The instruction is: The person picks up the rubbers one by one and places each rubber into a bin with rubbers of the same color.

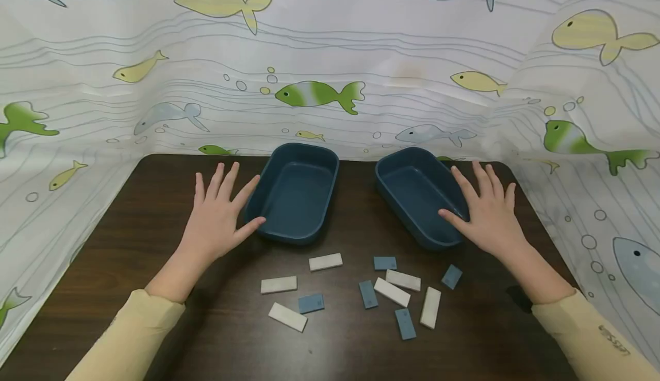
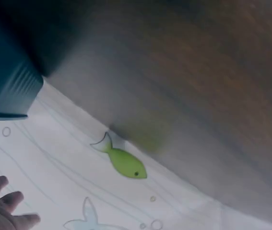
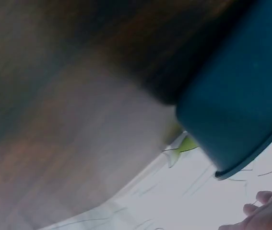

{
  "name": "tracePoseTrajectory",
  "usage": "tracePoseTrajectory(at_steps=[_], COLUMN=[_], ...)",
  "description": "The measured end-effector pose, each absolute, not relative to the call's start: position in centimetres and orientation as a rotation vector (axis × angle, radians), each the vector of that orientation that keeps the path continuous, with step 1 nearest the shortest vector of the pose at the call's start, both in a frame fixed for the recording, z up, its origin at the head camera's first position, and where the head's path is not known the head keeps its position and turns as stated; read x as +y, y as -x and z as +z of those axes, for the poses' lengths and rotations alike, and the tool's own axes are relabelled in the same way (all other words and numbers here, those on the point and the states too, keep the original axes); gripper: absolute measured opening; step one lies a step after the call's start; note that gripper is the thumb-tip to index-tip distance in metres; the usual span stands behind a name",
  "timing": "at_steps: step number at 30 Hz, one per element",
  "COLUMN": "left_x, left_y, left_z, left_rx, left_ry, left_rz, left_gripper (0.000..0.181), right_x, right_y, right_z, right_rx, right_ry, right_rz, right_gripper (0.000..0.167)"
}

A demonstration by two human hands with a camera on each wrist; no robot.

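In the head view the left hand, fingers spread, is at the left side of a blue bin and holds nothing. The right hand is spread in the same way at the right side of a second, angled blue bin. Both bins look empty inside. Part of the left hand shows low in the left wrist view, below a bin's outer wall. Fingers of the right hand show at the corner of the right wrist view, beneath the other bin's wall.
Nearer the table's front lie several white blocks and several blue blocks, some close together, such as a white one beside a blue one. A fish-patterned curtain stands behind the dark wooden table.
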State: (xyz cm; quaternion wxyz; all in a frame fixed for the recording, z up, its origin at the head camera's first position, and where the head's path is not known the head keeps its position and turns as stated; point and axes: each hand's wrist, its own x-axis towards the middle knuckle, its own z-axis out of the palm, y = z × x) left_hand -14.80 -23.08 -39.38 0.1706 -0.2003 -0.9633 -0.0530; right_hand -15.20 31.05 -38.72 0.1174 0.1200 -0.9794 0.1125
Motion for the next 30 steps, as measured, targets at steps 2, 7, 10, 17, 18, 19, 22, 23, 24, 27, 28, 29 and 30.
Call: tracePoseTrajectory(at_steps=[2,7,10,17,18,19,22,23,24,27,28,29,30], left_x=[-23.4,-24.1,-24.3,-24.4,-24.4,-24.3,-24.1,-24.0,-23.9,-23.5,-23.4,-23.3,-23.2], left_y=[15.1,16.0,16.4,17.2,17.4,17.5,17.7,17.8,17.9,17.9,17.9,17.9,17.9], left_z=[-39.5,-39.8,-39.9,-40.2,-40.2,-40.3,-40.3,-40.4,-40.4,-40.6,-40.6,-40.7,-40.8], left_rx=[-2.736,-2.797,-2.844,-2.922,-2.928,-2.932,-2.929,-2.928,-2.928,-2.932,-2.933,-2.934,-2.933], left_ry=[0.568,0.508,0.459,0.37,0.352,0.334,0.282,0.264,0.246,0.189,0.174,0.154,0.14], left_rz=[-0.209,-0.434,-0.575,-0.948,-1.01,-1.073,-1.266,-1.325,-1.379,-1.519,-1.556,-1.59,-1.619], left_gripper=[0.086,0.072,0.073,0.07,0.07,0.069,0.066,0.065,0.064,0.063,0.064,0.064,0.063], right_x=[31.6,32.4,32.7,33.7,33.8,33.8,33.9,33.9,33.9,33.7,33.7,33.7,33.7], right_y=[15.4,15.6,15.8,16.5,16.5,16.6,16.6,16.6,16.7,16.7,16.7,16.7,16.8], right_z=[-39.0,-39.3,-39.5,-40.1,-40.1,-40.2,-40.3,-40.3,-40.3,-40.4,-40.4,-40.4,-40.3], right_rx=[-2.85,-2.836,-2.856,-2.907,-2.912,-2.915,-2.939,-2.952,-2.964,-3.002,-3.015,-3.026,-3.038], right_ry=[-0.354,-0.35,-0.343,-0.323,-0.319,-0.317,-0.296,-0.288,-0.279,-0.247,-0.232,-0.212,-0.187], right_rz=[0.353,0.452,0.53,0.749,0.784,0.816,0.91,0.936,0.959,1.013,1.033,1.054,1.07], right_gripper=[0.096,0.09,0.088,0.084,0.083,0.082,0.081,0.08,0.08,0.081,0.081,0.081,0.081])
